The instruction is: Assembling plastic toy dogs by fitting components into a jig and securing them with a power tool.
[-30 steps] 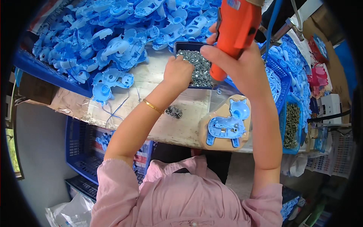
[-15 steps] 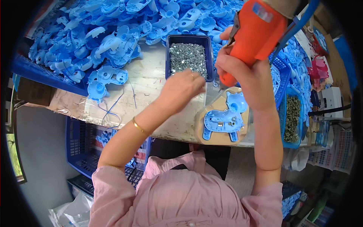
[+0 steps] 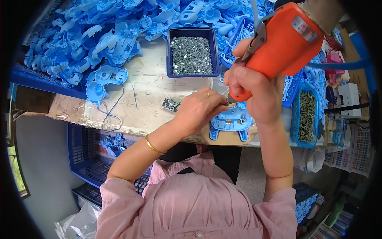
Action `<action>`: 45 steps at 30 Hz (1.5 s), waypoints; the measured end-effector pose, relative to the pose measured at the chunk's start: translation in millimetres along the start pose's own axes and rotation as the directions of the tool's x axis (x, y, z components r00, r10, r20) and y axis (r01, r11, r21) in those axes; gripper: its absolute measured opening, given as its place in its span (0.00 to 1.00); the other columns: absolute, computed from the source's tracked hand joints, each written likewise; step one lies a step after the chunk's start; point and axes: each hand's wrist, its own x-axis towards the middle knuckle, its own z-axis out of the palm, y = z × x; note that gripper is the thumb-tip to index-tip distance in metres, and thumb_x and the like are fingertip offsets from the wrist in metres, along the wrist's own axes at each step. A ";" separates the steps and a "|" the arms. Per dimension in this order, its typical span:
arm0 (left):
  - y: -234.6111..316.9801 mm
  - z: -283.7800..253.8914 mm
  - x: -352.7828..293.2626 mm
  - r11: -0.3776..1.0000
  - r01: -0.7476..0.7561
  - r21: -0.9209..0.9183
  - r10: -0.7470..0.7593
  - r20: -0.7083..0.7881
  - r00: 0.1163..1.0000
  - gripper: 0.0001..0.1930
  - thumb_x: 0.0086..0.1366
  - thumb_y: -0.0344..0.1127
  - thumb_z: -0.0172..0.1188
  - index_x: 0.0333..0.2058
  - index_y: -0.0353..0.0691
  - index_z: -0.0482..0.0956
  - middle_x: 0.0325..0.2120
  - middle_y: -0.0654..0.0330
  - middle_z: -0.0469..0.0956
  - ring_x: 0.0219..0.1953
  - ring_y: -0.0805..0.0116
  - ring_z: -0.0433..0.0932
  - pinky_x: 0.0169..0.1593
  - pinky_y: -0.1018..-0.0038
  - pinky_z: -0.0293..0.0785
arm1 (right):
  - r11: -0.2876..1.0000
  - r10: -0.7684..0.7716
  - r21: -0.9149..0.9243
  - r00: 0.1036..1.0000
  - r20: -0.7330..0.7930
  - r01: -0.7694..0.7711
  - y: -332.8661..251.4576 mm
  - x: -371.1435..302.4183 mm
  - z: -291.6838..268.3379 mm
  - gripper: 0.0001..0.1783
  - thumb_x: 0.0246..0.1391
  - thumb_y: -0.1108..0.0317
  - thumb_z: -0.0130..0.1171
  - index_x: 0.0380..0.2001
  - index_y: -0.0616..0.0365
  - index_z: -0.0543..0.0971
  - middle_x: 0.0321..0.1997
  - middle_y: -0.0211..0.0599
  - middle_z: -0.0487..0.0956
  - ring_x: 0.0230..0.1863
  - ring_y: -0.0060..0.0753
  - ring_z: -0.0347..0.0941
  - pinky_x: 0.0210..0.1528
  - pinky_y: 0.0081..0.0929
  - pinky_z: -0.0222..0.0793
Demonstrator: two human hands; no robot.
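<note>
My right hand [image 3: 254, 85] grips an orange power screwdriver [image 3: 284, 42], its nose tilted down to the left. Close to that nose, my left hand [image 3: 201, 109] has its fingertips pinched together; whatever they hold is too small to make out. Beneath both hands a light blue plastic shell half [image 3: 230, 121], shaped like an animal's body with legs, lies hollow side up on a tan board [image 3: 250, 137]. Its upper part is partly hidden by my hands. A dark blue bin [image 3: 170, 59] full of small metal screws stands just beyond my left hand.
Light blue plastic parts [image 3: 115, 44] are heaped across the back and left. By my left wrist lies a small dark cluster of screws [image 3: 171, 104]. At right stand a blue basket [image 3: 292, 89] and a clear blue tray [image 3: 296, 135] of brassy screws. A blue hose [image 3: 338, 64] crosses behind the screwdriver.
My left hand has come from the bin's near edge down to the shell half, fingers pinched. The screwdriver's nose has come down closer to the shell. The view has shifted slightly.
</note>
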 end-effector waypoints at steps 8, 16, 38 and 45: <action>0.2 3.8 -11.6 0.990 -0.053 0.128 0.043 0.076 0.996 0.13 0.58 0.40 0.68 0.36 0.41 0.76 0.32 0.59 0.76 0.39 0.56 0.76 0.41 0.63 0.75 | 0.995 0.102 -0.010 0.992 0.079 -0.101 9.1 -12.0 -3.3 0.19 0.49 0.71 0.56 0.44 0.67 0.71 0.19 0.33 0.72 0.17 0.22 0.65 0.32 0.29 0.72; 5.4 6.7 -22.4 0.976 0.082 0.203 -0.114 0.148 0.982 0.38 0.46 0.52 0.75 0.51 0.35 0.72 0.48 0.55 0.74 0.46 0.54 0.73 0.49 0.62 0.71 | 0.987 0.152 0.056 0.988 0.028 -0.153 38.8 -32.6 -5.8 0.17 0.48 0.74 0.56 0.43 0.64 0.71 0.20 0.36 0.73 0.17 0.21 0.65 0.22 0.23 0.64; 8.5 27.7 -25.0 0.972 0.113 0.206 -0.113 -0.014 0.994 0.31 0.51 0.48 0.73 0.48 0.36 0.71 0.40 0.51 0.75 0.44 0.50 0.74 0.46 0.60 0.70 | 0.994 0.104 0.007 0.992 0.065 -0.105 20.6 -29.8 -4.0 0.12 0.55 0.75 0.60 0.42 0.64 0.73 0.27 0.34 0.76 0.24 0.17 0.70 0.27 0.17 0.65; 21.8 -5.0 -38.3 0.979 0.174 0.106 -0.177 0.028 0.984 0.25 0.57 0.43 0.70 0.48 0.34 0.73 0.40 0.50 0.75 0.43 0.47 0.73 0.47 0.58 0.70 | 0.590 -0.335 -0.667 0.889 0.311 0.455 -80.9 1.6 -28.0 0.23 0.64 0.66 0.58 0.58 0.68 0.71 0.50 0.45 0.81 0.44 0.27 0.80 0.46 0.21 0.74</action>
